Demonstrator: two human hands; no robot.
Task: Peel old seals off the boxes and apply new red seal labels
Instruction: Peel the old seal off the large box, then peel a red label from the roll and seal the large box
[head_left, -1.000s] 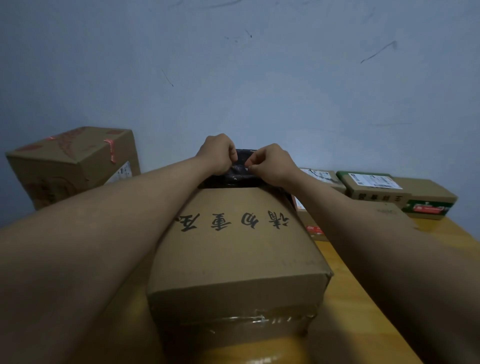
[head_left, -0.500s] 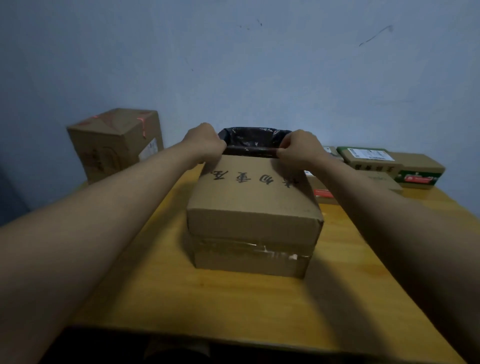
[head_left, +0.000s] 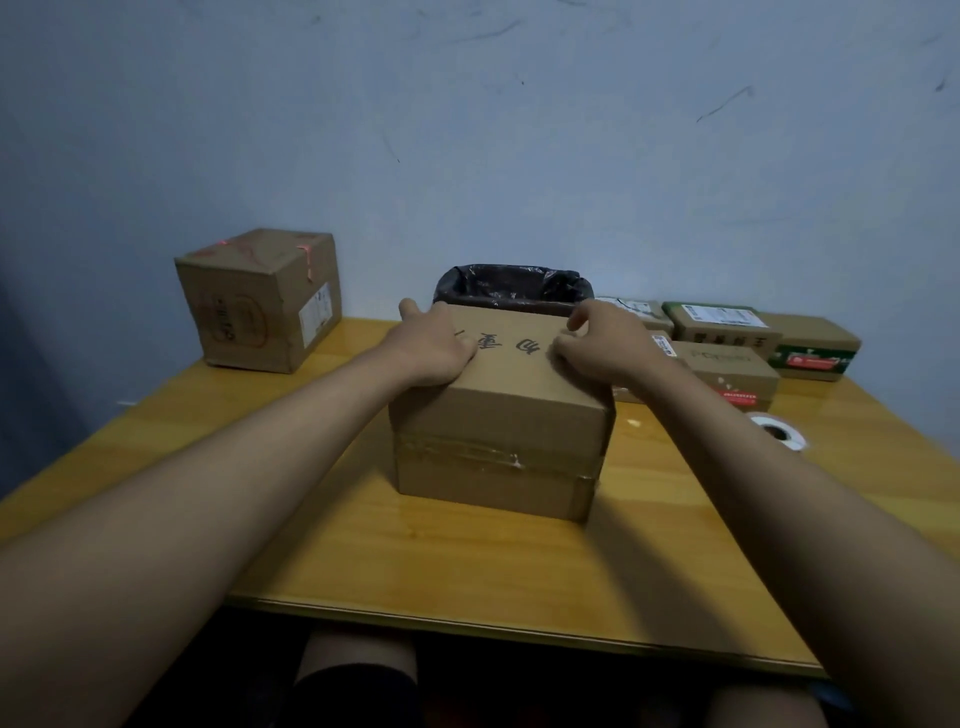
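Left hand (head_left: 439, 345): resting flat and relaxed on the brown cardboard box (head_left: 501, 415), near its far left corner.
Right hand (head_left: 597, 345): lying on top, fingers loosely bent, gripping nothing.
Advice: steadying the box before picking at the taped seam (head_left: 493, 457) facing the person.

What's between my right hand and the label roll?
Nothing visible. The right hand rests on the middle box; the label roll lies on bare table to its right, nearer than the small boxes.
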